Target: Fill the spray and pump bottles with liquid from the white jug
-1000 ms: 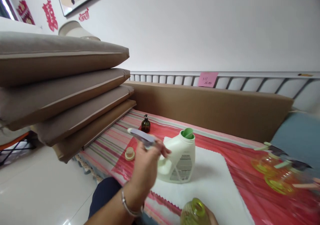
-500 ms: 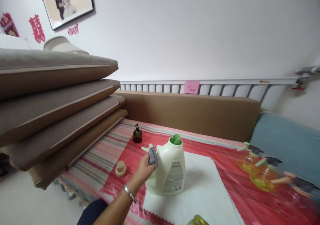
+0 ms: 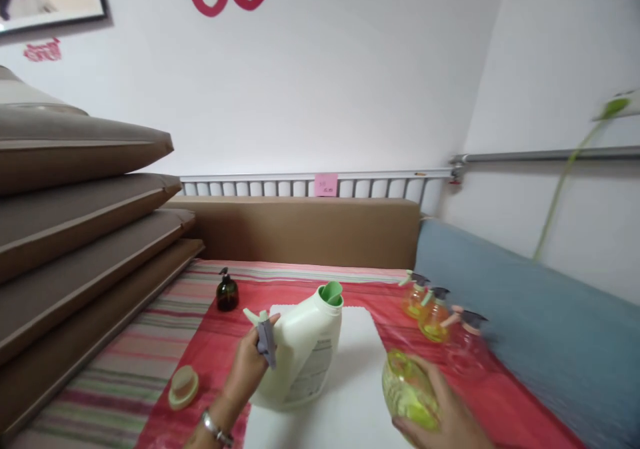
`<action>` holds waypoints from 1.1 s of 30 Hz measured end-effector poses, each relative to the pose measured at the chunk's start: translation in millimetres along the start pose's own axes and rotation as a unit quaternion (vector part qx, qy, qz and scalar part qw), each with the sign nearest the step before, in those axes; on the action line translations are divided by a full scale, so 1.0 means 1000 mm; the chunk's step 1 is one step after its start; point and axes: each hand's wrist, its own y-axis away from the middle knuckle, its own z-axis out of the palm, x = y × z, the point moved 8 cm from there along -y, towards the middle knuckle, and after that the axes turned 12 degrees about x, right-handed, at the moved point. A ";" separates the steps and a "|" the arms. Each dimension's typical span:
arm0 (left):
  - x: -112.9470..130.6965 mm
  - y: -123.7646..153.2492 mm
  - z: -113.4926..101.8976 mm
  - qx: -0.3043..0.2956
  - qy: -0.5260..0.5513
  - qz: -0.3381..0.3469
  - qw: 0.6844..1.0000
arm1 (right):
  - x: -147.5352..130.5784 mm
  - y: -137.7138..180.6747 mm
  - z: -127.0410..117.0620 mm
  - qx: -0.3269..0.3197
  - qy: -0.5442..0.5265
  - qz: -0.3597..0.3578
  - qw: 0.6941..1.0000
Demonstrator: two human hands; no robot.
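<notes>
My left hand (image 3: 249, 364) is closed on a grey and pale green spray trigger head (image 3: 263, 334), held against the side of a white detergent jug (image 3: 300, 352) with an open green spout. The jug tilts a little on a white cloth (image 3: 350, 396). My right hand (image 3: 445, 419) wraps round a yellow-green ribbed glass bottle (image 3: 407, 389) with no top on it, low at the right over the cloth.
A cream jug cap (image 3: 183, 387) lies on the red and striped cover at the left. A dark brown pump bottle (image 3: 227, 292) stands further back. Three spray bottles (image 3: 436, 316) stand at the right near a blue cushion (image 3: 525, 329). Stacked brown cushions (image 3: 80, 236) fill the left.
The view has swung to the right. My right hand with the yellow-green bottle has come up into sight. My left hand still holds the spray head by the jug, which now leans.
</notes>
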 end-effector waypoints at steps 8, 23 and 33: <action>0.013 -0.004 0.028 -0.119 -0.099 0.069 0.985 | -0.073 -0.063 -0.037 -0.014 0.204 -0.247 0.947; 0.014 0.000 0.032 -0.117 -0.088 0.072 0.987 | -0.115 -0.085 0.001 -0.031 0.359 -0.488 0.795; 0.026 0.002 0.032 -0.109 -0.082 0.068 0.988 | -0.134 -0.083 0.016 -0.033 0.436 -0.545 0.715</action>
